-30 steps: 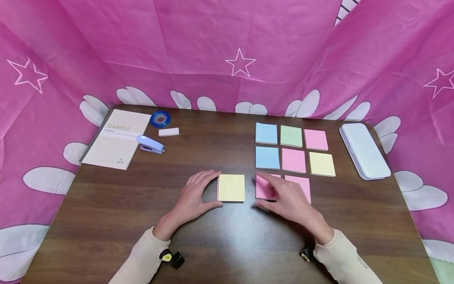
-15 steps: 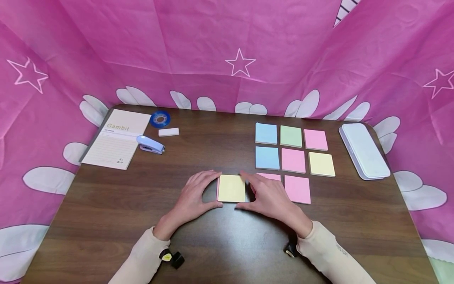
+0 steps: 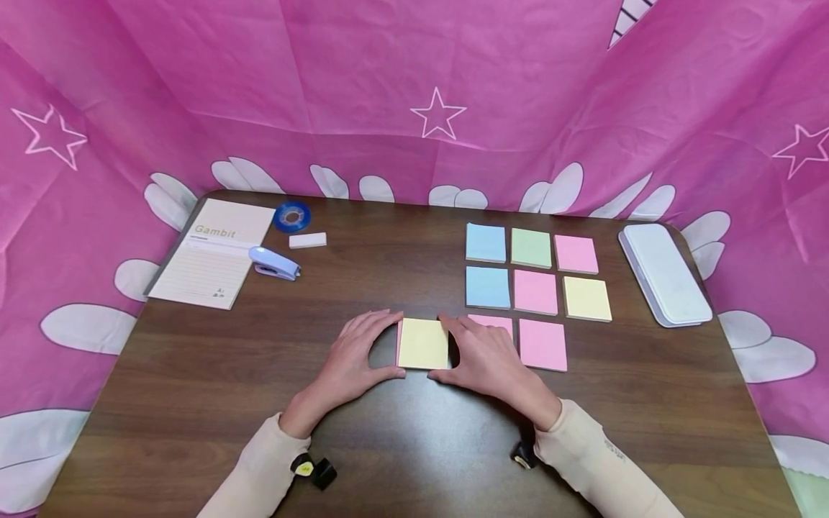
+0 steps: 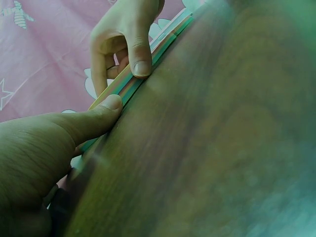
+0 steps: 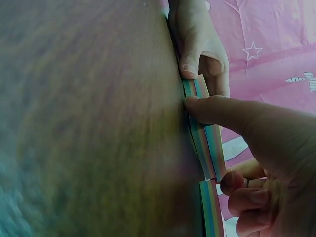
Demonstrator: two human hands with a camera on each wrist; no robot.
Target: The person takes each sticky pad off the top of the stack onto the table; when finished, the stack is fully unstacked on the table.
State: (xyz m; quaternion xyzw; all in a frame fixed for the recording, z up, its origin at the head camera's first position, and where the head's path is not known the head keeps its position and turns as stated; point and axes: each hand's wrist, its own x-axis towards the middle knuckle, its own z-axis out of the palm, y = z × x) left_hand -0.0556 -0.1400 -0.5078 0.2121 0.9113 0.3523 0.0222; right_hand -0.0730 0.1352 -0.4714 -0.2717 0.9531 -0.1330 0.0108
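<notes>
In the head view, a yellow-topped sticky note pad lies on another pad, whose pink edge shows along the left side. My left hand holds this two-pad stack at its left end, thumb on the near edge and fingers at the far edge. From the other side my right hand grips the right end in the same way. Both wrist views show the pads' striped, many-coloured edges, with my left thumb and right thumb against them. The far fingertips are partly hidden.
Several more sticky note pads, such as a blue one and a pink one, lie in rows at right. Beyond them is a white case. A notebook, stapler, blue tape roll and white eraser lie at left.
My right hand has moved left from over a pink pad to the right end of the yellow-topped stack and taken hold there. My left hand has stayed in place.
</notes>
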